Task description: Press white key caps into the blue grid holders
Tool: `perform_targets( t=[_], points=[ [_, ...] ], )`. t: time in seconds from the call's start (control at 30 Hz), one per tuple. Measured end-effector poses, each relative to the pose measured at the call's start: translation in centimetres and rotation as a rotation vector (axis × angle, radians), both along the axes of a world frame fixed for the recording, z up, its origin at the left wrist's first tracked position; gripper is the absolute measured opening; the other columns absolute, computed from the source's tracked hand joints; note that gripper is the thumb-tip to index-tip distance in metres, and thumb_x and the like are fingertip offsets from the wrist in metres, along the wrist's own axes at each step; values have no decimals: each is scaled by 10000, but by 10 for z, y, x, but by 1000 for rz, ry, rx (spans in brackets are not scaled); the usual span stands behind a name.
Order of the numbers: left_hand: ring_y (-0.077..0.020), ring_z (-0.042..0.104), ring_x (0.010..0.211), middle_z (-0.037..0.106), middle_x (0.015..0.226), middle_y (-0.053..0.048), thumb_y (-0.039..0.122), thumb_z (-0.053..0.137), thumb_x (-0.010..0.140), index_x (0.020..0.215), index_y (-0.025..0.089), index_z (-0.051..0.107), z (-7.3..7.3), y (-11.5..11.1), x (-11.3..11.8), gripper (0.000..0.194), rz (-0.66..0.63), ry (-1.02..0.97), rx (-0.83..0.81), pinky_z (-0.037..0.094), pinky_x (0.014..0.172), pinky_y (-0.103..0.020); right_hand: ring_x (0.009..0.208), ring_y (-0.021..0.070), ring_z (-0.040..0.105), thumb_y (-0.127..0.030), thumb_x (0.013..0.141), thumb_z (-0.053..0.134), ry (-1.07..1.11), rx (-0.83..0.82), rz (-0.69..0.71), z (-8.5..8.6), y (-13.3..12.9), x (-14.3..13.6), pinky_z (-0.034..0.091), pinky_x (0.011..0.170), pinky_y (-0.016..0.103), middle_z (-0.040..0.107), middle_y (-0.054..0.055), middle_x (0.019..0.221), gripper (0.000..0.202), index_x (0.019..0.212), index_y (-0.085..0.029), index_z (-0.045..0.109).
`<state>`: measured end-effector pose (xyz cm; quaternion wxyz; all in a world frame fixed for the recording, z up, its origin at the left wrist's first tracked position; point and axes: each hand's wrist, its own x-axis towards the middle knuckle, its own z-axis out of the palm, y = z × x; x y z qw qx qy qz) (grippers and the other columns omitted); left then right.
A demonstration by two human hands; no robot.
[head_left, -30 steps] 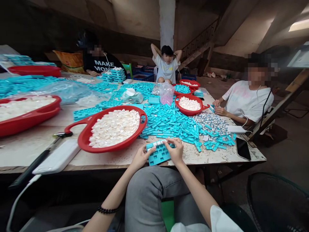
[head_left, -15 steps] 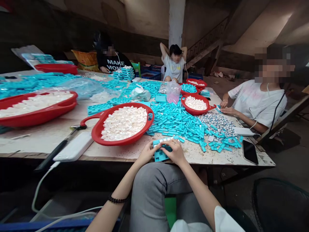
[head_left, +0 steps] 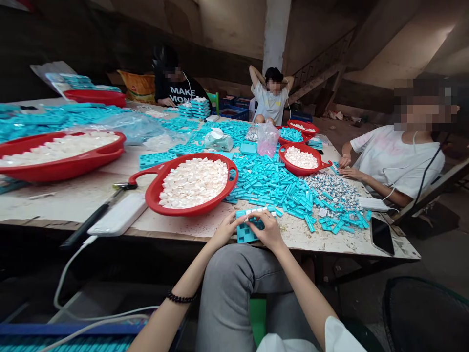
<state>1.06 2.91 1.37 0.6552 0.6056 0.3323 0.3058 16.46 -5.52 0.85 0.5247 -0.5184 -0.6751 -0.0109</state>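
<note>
A blue tray with square pockets [head_left: 245, 234] lies at the table's front edge, with a row of white pieces [head_left: 256, 210] along its far side. My left hand [head_left: 226, 230] is at the tray's left side, its thumb and fingertips pressed together at the row. My right hand [head_left: 268, 231] reaches over the tray from the right, fingers bent and pinched near the same row. The fingertips of both hands nearly meet; whatever small thing lies between them is too small to name. Beyond my hands stands a red basket of white pieces [head_left: 194, 183].
Loose blue pieces [head_left: 271, 181] are heaped behind the tray. A white power bank [head_left: 117, 215] and a hammer [head_left: 91, 217] lie left, a phone [head_left: 381, 235] right. One person [head_left: 399, 156] works at the right; two others sit across the table.
The camera view has shifted slightly, so the scene sits a little further right. Both hands stay at the tray, with only small finger movement.
</note>
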Motion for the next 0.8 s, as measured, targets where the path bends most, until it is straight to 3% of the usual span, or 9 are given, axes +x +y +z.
perform_targets(
  t=[0.47,0.8],
  points=[
    [-225,697,796,732,803,-34,589,812,631,977,183,659,3,-3,2,555,2,-44,33,532,649,-277,920,208,662,-215,954,591,-63,37,5,2,0,-1,528,873,357,733,45,1017,211,1149,-245,663],
    [-239,682,816,717,835,-59,601,812,594,888,162,640,7,-2,5,556,68,-24,95,519,730,-315,886,207,627,-107,855,498,41,-10,21,11,-6,-1,521,833,339,699,39,922,341,1146,-214,641]
  ],
)
